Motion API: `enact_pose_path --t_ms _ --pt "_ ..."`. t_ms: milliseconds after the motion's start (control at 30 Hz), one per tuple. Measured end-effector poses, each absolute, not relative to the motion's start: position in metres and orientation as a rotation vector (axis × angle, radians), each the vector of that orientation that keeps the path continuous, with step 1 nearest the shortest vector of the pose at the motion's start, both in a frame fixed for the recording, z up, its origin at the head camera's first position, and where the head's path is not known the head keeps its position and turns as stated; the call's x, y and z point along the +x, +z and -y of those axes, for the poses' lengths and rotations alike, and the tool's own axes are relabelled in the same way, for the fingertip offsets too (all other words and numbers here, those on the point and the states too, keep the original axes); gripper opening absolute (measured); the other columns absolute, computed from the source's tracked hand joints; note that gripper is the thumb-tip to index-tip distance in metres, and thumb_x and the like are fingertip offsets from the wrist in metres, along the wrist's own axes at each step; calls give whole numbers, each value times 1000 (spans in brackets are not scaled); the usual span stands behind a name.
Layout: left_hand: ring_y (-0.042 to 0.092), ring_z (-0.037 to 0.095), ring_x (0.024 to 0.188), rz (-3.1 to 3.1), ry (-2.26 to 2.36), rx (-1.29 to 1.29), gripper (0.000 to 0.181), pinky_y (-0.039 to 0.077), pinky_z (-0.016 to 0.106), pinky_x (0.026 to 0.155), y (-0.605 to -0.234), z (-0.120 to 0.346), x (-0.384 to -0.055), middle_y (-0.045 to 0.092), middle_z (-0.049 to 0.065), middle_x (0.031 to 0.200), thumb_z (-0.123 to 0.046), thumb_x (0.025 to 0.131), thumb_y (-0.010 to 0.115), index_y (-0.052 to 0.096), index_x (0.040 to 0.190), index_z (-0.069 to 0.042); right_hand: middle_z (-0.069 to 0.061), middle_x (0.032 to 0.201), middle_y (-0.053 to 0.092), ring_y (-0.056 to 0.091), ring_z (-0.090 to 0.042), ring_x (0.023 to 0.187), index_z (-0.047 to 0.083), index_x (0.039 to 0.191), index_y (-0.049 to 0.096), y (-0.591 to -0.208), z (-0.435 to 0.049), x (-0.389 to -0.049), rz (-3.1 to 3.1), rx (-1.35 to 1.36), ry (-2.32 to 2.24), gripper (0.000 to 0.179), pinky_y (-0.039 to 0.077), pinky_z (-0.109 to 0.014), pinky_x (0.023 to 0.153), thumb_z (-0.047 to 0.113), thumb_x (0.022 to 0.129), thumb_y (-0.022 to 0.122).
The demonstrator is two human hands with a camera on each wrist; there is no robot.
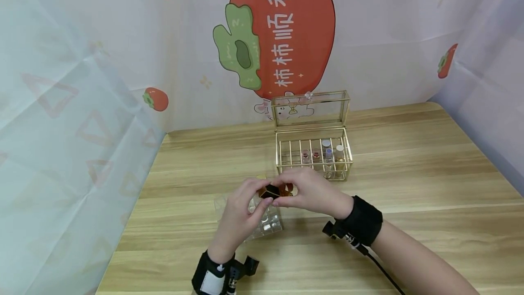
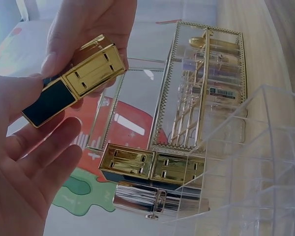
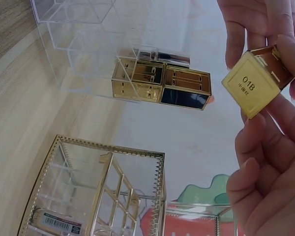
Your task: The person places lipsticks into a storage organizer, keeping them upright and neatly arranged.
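Note:
A square gold-and-black lipstick (image 1: 271, 191) is held between both hands above a clear plastic organizer (image 1: 273, 229). My left hand (image 1: 239, 215) pinches its black end between thumb and fingers. The fingers of my right hand (image 1: 313, 190) grip the gold end. In the right wrist view the lipstick's gold base (image 3: 248, 83) shows a printed "01B". Near the hands, the left wrist view has another gold-and-black lipstick (image 2: 128, 163) beside a similar gold one (image 2: 174, 169), with a silver tube (image 2: 137, 197) alongside; these partly overlap the clear organizer.
Behind the hands stands a glass box (image 1: 349, 151) with a brass frame, its lid (image 1: 311, 109) raised. A gold grid divides it, with several small tubes and bottles in its right part. A printed cloth (image 1: 196, 49) hangs behind the wooden table (image 1: 409, 172).

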State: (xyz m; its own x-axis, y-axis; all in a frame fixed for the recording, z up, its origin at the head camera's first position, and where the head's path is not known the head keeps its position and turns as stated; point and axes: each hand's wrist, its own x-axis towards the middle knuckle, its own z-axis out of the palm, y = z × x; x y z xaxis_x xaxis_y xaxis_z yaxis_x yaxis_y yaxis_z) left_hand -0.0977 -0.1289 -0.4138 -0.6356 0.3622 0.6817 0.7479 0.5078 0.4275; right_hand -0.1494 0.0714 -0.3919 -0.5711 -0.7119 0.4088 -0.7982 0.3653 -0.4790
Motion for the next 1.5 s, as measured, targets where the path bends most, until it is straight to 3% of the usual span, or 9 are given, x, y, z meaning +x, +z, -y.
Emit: enact_pose_path --t_ms 133,400,800,1033,1500 --pt "61 19 96 2267 -982 -874 41 58 40 80 -413 131 -97 66 12 107 -5 85 67 57 124 2 2 97 72 60 -6 87 12 101 72 -392 -72 -151 2457 1356 950 32 56 -29 70 37 80 74" --pt "59 24 105 2286 -953 -804 44 54 44 88 -413 138 -98 65 16 114 -2 84 66 56 127 2 8 78 65 51 -7 69 14 91 72 -388 -78 -160 2469 1236 1022 21 49 -25 56 29 78 77" --pt "55 25 108 2354 -856 -710 35 52 44 92 -420 148 -98 64 15 113 -8 84 67 62 117 1 -4 83 71 60 -13 77 6 95 68 -380 -93 -175 2452 1033 1139 28 56 -42 66 23 75 80" --pt "50 21 113 2454 -763 -684 36 50 43 94 -425 151 -101 60 11 118 -8 84 69 62 119 -2 -4 81 69 58 -15 71 7 94 67 -380 -98 -186 2462 964 1180 26 50 -33 58 21 76 79" --pt "51 20 113 2521 -760 -589 37 50 42 96 -432 152 -106 58 12 121 -7 85 68 60 120 -1 -9 82 66 59 -19 74 4 90 61 -387 -101 -209 2566 813 1233 24 55 -39 67 21 81 74"
